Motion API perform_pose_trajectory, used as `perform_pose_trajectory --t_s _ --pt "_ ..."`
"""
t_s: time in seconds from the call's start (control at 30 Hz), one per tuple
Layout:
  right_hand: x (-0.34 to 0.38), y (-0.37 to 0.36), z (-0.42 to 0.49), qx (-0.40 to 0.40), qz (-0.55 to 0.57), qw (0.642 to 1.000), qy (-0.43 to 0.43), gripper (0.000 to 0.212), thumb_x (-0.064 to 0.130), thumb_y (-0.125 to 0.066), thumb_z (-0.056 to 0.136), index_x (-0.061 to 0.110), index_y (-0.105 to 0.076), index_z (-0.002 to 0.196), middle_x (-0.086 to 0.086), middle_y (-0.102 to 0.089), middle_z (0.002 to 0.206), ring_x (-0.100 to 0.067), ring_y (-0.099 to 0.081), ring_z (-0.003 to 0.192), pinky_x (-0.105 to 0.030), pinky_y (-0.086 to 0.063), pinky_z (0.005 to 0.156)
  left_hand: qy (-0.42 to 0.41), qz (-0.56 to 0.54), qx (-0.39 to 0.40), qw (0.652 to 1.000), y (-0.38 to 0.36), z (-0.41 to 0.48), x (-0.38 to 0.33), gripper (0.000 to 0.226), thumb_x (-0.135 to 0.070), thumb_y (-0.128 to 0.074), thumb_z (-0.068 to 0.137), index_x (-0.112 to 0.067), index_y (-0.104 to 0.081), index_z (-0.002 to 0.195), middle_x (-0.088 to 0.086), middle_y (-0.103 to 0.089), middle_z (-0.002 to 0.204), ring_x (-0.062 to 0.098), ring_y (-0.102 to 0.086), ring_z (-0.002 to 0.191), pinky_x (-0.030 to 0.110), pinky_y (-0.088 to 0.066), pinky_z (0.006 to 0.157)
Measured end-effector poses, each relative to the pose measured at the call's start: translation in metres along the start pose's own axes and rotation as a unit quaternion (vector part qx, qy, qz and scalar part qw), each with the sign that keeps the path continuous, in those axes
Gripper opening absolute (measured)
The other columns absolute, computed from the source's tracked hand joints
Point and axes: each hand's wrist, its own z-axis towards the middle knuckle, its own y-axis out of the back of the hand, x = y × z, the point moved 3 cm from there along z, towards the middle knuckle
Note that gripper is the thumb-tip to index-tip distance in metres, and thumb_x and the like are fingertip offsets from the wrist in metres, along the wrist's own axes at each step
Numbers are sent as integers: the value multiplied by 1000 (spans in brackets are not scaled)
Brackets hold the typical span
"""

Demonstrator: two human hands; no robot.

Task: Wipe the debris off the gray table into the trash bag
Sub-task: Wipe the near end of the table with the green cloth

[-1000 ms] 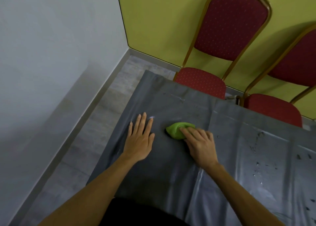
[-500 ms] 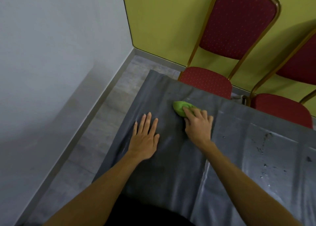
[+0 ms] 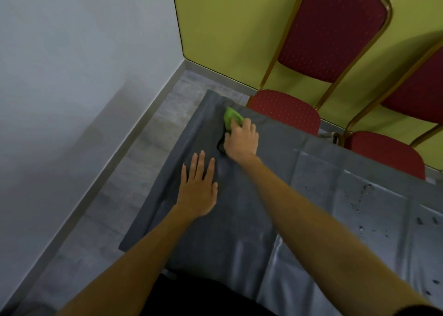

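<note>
The left hand (image 3: 199,188) lies flat, fingers spread, on the table (image 3: 239,232) near its left edge, probably to steady its slick top. The right hand (image 3: 241,141) grips a cloth (image 3: 231,118) at the table's far-left corner, pressing down to wipe. Debris (image 3: 360,197) dots the table's right part. No trash bag shows.

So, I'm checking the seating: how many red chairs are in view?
2. One red chair stands beyond the gray table's far edge; the second chair is right of it, partly cut off. Others may be out of view.
</note>
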Motion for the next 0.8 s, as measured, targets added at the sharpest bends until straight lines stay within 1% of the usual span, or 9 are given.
perform_pose_trajectory --t_s 0.07,0.17,0.27,0.33,0.4,0.5,0.63,0.73,0.8 --pt "-14 14 16 1 -23 1000 10 36 23 -53 88 11 -58 121 -19 -50 120 -41 -48 111 -47 -40 92 29 -30 -19 999 -2 -14 3 72 -45 -31 102 -13 4 157 13 12 164 31 13 151 51 -1 123" --pt "-49 30 42 -27 -29 997 -65 37 22 -50 88 8 -60 120 -22 -52 121 -42 -49 112 -47 -40 94 52 -30 -31 998 -9 -33 5 70 -48 -24 103 -11 0 157 11 11 164 28 13 151 50 -3 123" --pt "-51 31 56 -45 44 985 -164 37 24 -49 90 4 -59 120 -21 -50 127 -41 -48 116 -47 -40 98 60 -35 -22 997 -9 -34 2 69 -47 -22 102 -11 0 157 11 11 164 28 13 151 51 -3 123" --pt "-30 24 60 -39 91 978 -185 35 24 -50 91 5 -59 119 -19 -48 129 -39 -48 117 -47 -40 99 53 -24 -11 998 -10 -33 5 70 -49 -20 102 -12 5 156 11 15 164 27 16 151 50 -2 123" --pt "0 13 55 -27 99 983 -151 31 23 -50 91 7 -59 117 -17 -45 130 -38 -46 117 -46 -41 98 43 -14 0 999 -10 -33 10 71 -51 -18 102 -13 8 156 10 18 163 27 18 150 50 -1 123" --pt "44 -5 37 21 57 998 -20 32 20 -51 89 14 -61 119 -15 -42 128 -38 -45 115 -44 -43 92 39 -8 7 999 -9 -34 11 72 -51 -17 101 -13 10 155 10 20 163 27 19 150 49 0 123" --pt "45 3 43 108 -24 985 130 33 22 -54 86 17 -67 115 -13 -52 119 -35 -56 104 -40 -49 78 46 -4 23 999 -10 -35 10 72 -51 -15 101 -13 17 153 11 24 161 27 23 149 50 1 123" --pt "4 21 66 79 -74 987 115 40 22 -54 82 24 -68 120 -14 -60 118 -35 -60 103 -41 -54 80 43 -6 30 999 -7 -33 9 72 -51 -16 102 -13 17 153 10 26 161 27 24 148 49 2 123" --pt "-28 30 77 25 -83 994 65 41 20 -53 85 21 -65 124 -18 -53 121 -39 -54 110 -46 -50 89 39 -5 34 999 -6 -32 10 72 -52 -16 102 -13 17 153 9 27 160 27 25 148 49 2 123"
